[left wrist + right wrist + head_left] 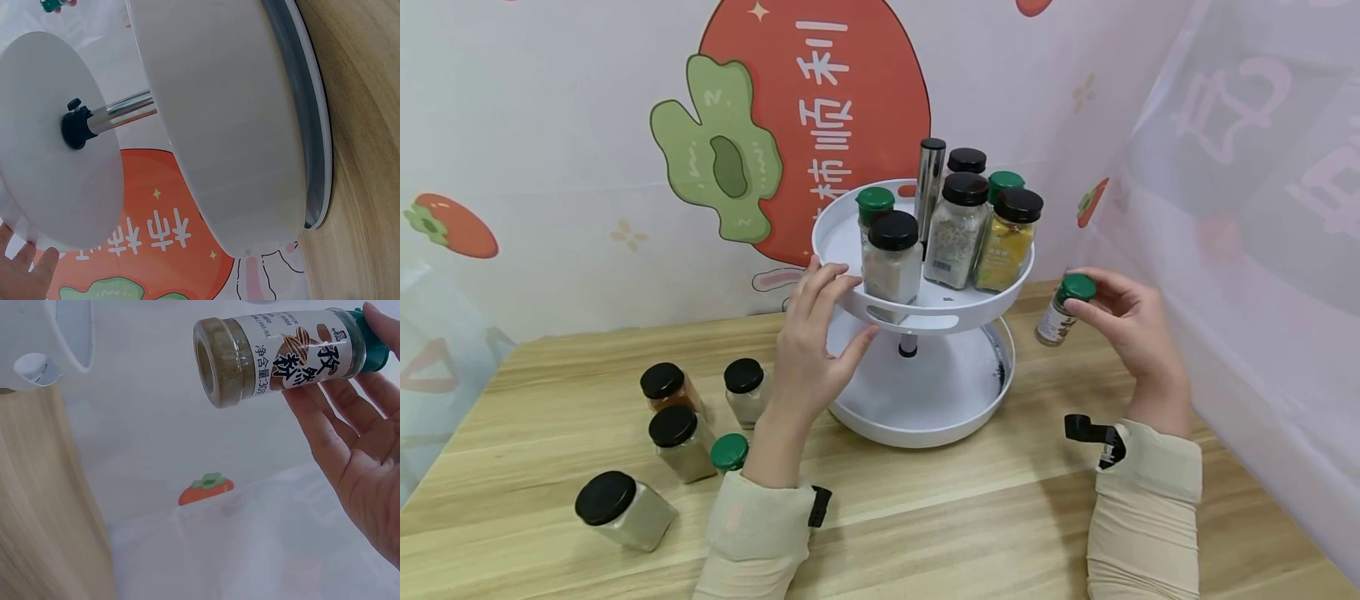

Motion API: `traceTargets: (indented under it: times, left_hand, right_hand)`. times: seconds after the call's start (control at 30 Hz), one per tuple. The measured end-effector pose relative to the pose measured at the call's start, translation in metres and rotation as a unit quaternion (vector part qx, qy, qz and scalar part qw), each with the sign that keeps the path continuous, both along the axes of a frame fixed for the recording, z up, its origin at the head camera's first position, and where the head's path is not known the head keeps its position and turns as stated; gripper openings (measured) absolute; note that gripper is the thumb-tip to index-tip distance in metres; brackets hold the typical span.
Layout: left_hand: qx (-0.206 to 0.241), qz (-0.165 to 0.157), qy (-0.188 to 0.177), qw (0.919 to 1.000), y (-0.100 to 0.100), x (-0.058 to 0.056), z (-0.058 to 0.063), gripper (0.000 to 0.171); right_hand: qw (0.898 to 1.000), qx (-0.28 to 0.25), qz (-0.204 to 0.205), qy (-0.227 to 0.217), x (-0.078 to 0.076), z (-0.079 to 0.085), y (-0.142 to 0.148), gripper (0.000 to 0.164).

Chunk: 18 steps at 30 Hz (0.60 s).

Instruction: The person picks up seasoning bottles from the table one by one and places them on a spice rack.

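Observation:
My right hand (1131, 321) pinches a small spice jar (1055, 323) by its green cap, to the right of a white two-tier turntable rack (925, 429). In the right wrist view the jar (306, 353) shows brown powder and a printed label, held off the table. My left hand (812, 350) rests its spread, fairly straight fingers against the left rim of the upper tray (981, 315); its thumb lies lower, near the tray's underside. The left wrist view shows fingers (42, 269) at the tray's edge. On that tray stand a black-capped jar (891, 267), a yellow-labelled jar (1000, 250) and several others.
Left on the wooden table (925, 533) are several jars, among them a tilted black-capped jar (628, 508) and a green-capped one (730, 452) partly behind the left forearm. A steel cylinder (929, 187) stands on the upper tray. A printed cloth (550, 167) hangs behind.

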<state>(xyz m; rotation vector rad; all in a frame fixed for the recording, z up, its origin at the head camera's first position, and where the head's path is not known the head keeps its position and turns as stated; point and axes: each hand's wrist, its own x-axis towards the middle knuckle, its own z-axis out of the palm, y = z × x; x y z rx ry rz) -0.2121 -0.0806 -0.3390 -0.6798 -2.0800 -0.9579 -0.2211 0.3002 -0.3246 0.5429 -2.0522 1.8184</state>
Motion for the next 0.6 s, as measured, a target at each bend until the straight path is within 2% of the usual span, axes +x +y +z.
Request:
traceTargets:
  times: [0.2, 0.47, 0.6]
  left_hand:
    - [0.001, -0.003, -0.002, 1.0, 0.0, -0.001, 0.0, 0.056]
    - [0.003, -0.003, 0.0, 1.0, 0.001, 0.0, 0.001, 0.056]
    - [0.003, -0.002, -0.001, 1.0, 0.001, 0.0, 0.0, 0.056]
  right_hand:
    - [1.0, 0.01, 0.017, 0.023, 0.007, 0.008, -0.005, 0.033]
    - [0.996, -0.009, 0.069, 0.052, 0.014, 0.017, -0.012, 0.035]
    - [0.995, 0.008, 0.08, 0.055, 0.017, 0.021, -0.016, 0.036]
